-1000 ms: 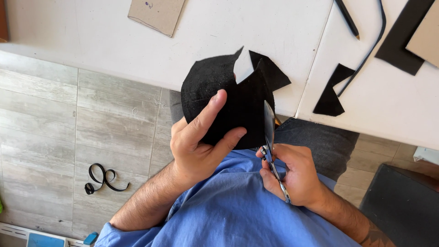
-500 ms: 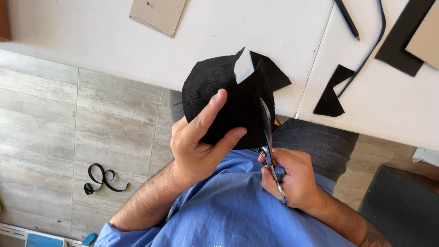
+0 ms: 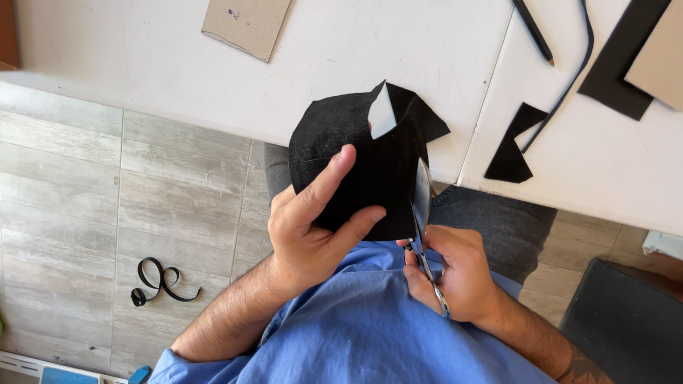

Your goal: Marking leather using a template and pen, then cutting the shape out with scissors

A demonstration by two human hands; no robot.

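Note:
My left hand (image 3: 309,227) grips a rounded piece of black fabric (image 3: 356,156), thumb under its lower edge and index finger stretched across its face. A notch near the top of the fabric shows the white table behind. My right hand (image 3: 455,274) holds metal scissors (image 3: 421,213). The blades point up along the fabric's right edge and lie in the material. Both hands hover over my lap, just in front of the white table's (image 3: 341,85) edge.
On the table lie a cardboard piece (image 3: 247,25), a black fabric scrap (image 3: 514,146), a pencil (image 3: 532,30), a thin black cord (image 3: 569,78) and black and brown sheets (image 3: 626,64). A curled black strip (image 3: 160,281) lies on the tiled floor. A dark box (image 3: 626,327) stands at right.
The scissors have advanced upward along the fabric's right edge, lengthening the cut. My left hand keeps the same grip on the fabric.

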